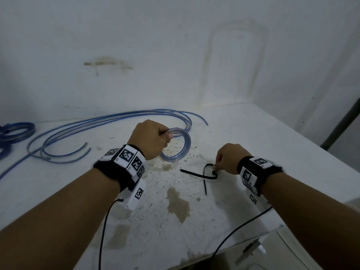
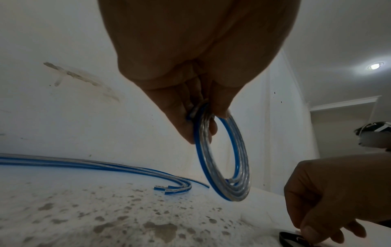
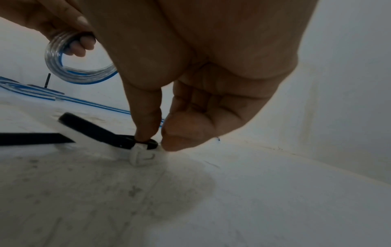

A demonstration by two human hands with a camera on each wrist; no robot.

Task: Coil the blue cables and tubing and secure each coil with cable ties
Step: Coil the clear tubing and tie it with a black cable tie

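Note:
My left hand (image 1: 165,137) grips a small coil of clear, blue-striped tubing (image 1: 176,148) and holds it upright just above the white table; its fingers (image 2: 186,115) curl round the coil's (image 2: 222,160) top. To the right, my right hand (image 1: 215,168) pinches the end of a black cable tie (image 1: 198,175) lying on the table. Thumb and forefinger (image 3: 146,132) close on the tie's head (image 3: 148,144), which sits over a small white round piece (image 3: 142,156). A second black tie (image 1: 205,184) crosses the first. The coil (image 3: 78,73) shows at upper left behind.
Loose lengths of blue tubing (image 1: 97,123) curve across the back left of the table. Wound blue bundles (image 1: 13,131) sit at the far left edge. The stained table (image 1: 253,133) meets walls behind and right; its front edge (image 1: 243,244) runs lower right. A dark pipe (image 1: 341,129) stands right.

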